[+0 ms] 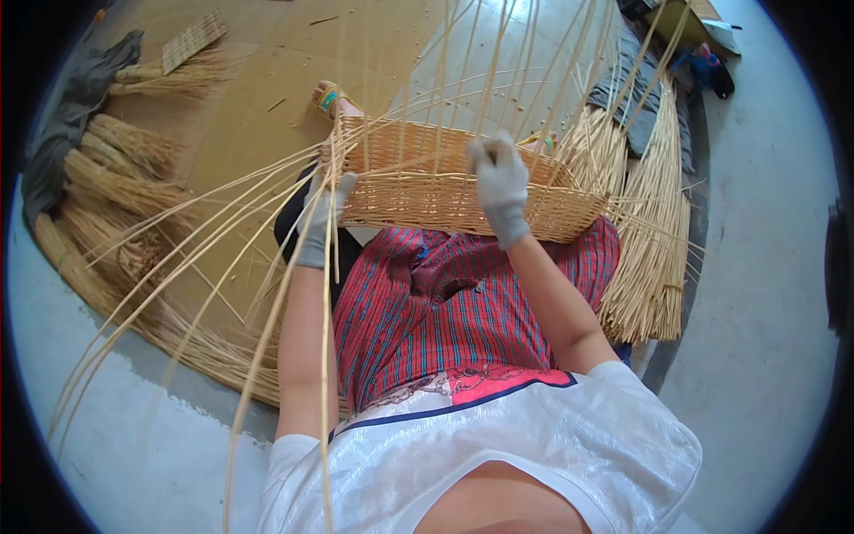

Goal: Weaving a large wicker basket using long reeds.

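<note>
A partly woven, rectangular wicker basket (400, 203) lies across my lap, with long loose strands standing up from its far side and fanning out past its left end. My left hand (322, 209), in a pale grey glove, grips the basket's left end, thumb upward; some of its fingers are hidden behind strands. Over the near wall, my gloved right hand (500, 178) is closed and raised at the rim. A thin wicker strand (409, 164) runs from the left end toward its fingers. Exactly how the right fingers pinch it is blurred.
Bundles of wicker strands (654, 240) lean on the right beside dark cloth (636, 98). More bundles (124, 191) lie on the left, along with a small woven panel (194, 41). A sandalled foot (331, 98) shows beyond the basket. Scraps dot the tan floor sheet (267, 116).
</note>
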The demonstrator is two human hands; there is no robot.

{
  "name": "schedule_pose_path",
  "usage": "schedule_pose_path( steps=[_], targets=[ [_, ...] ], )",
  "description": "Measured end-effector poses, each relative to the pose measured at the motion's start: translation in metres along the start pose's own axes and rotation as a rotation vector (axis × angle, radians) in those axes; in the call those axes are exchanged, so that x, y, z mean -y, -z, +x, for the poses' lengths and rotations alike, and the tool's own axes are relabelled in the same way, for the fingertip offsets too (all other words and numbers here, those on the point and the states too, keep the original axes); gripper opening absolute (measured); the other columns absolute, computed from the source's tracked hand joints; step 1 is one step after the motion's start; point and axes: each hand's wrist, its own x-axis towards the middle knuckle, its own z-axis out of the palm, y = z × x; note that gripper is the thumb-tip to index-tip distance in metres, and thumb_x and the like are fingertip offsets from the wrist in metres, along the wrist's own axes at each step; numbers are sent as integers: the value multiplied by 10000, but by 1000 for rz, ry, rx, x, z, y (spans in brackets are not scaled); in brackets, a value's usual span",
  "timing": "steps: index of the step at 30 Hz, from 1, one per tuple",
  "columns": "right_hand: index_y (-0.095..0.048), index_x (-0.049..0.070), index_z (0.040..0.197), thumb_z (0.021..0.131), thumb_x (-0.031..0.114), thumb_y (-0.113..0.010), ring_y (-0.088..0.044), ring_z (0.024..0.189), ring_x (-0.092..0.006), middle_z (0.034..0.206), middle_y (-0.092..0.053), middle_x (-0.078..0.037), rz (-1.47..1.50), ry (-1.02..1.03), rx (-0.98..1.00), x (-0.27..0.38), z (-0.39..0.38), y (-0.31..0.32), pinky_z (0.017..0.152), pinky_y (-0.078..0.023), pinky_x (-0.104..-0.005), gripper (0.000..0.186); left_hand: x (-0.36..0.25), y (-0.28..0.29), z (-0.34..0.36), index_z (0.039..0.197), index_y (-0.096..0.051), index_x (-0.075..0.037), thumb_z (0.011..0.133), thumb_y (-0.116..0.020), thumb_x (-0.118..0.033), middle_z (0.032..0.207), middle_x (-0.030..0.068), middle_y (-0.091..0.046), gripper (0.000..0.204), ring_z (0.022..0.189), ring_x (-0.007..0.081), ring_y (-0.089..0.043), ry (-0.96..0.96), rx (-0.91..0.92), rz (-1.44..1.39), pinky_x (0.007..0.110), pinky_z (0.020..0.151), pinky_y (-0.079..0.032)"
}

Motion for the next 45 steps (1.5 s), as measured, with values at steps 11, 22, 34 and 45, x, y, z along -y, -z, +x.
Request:
schedule_pose_path(
  steps=[11,22,34,45],
  targets=[
    [-402,88,1577,934,-3,-589,-720,1049,-254,1274,-692,-171,100,666,133,28,52,-81,918,-571,-346,676,19,-19,5,1537,-497,-7,1002,-725,-209,1431,84,-623,617,1286,165,-567,-98,-110,-301,314,1112,-443],
    [-694,105,1273,1045,179,-683,-725,1024,-151,1192,-739,-33,573,-303,192,-118,-47,43,738,-570,-254,240,21,-52,-45,1285,-574,-8,982,-622,-27,1240,162,-671,308,1150,305,-641,-370,-658,-8,457,994,-532],
    [-426,258,1592,977,-39,-508,-616,1331,-371,1500,-561,-266,-477,597,-47,18,60,-58,900,-577,-392,688,-29,-85,2,955,-699,-85,994,-617,-549,877,178,-720,473,876,403,-700,52,49,617,506,768,-513],
    [-174,264,1693,921,-82,-538,-596,1288,-405,1604,-458,-213,-496,937,168,34,72,-14,944,-573,-433,921,-12,-97,-10,999,-661,-44,1075,-581,-457,773,146,-669,427,545,216,-697,-65,-41,448,381,577,-518]
  ],
)
